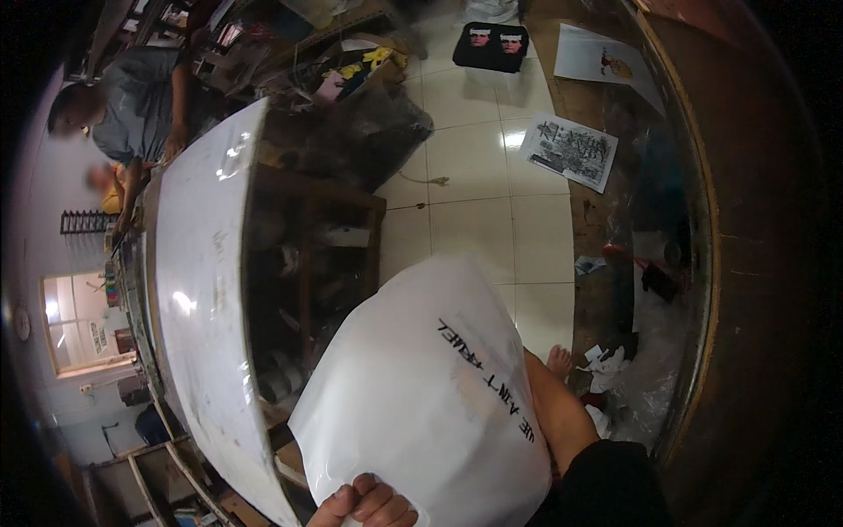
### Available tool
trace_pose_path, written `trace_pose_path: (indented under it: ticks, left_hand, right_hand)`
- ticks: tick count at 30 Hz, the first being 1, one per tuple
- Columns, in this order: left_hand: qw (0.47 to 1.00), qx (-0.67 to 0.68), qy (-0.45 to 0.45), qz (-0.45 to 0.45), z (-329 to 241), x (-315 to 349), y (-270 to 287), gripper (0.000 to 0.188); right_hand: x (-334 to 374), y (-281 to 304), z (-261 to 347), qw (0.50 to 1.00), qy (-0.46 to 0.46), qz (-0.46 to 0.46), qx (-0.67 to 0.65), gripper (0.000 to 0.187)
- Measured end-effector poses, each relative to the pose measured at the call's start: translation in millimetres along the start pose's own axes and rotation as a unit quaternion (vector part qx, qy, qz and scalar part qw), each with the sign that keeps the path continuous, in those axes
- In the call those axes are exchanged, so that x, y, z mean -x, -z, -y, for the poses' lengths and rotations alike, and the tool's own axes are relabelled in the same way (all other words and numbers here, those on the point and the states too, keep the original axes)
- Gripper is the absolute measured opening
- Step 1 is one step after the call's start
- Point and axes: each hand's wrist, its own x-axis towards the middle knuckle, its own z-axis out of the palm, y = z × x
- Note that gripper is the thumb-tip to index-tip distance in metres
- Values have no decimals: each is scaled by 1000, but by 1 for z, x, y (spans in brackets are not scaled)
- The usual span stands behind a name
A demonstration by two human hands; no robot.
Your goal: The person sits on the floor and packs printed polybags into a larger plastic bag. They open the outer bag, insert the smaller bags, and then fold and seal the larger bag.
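A large white glossy sheet [413,378], bowed and slightly see-through, fills the lower middle. It bears black handwritten marks and a faint orange patch. At its lower edge my left hand [367,502] is closed, fingers curled over the rim of the sheet. From the lower right, a bare limb below dark cloth, apparently my right forearm [562,408], passes behind the sheet. My right hand is hidden there, so I cannot tell its grip. Just left of the sheet is a long table with a shiny white top [206,263].
A person in grey [140,105] leans at the table's far left end. Ahead, a black folded garment [492,48] with printed figures lies beyond the tiled floor [465,228]. Printed papers [571,149] and crumpled plastic [645,395] line the right. A dark bag [378,132] stands by the table.
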Motion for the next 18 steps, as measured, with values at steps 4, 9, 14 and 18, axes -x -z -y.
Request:
trace_pose_path:
  ticks: [4,9,14,18]
  left_hand:
    - [1000,-1,22,13,6,-31,17,10]
    - [995,38,81,42,2,-81,53,9]
    - [985,91,124,84,4,-113,87,8]
    - [976,120,134,124,11,-145,121,7]
  right_hand:
    - [8,50,16,991,7,72,-114,97]
    - [-4,139,23,995,-3,27,99,86]
    - [19,110,27,944,-49,-36,324,68]
    - [-20,123,3,941,47,-25,335,67]
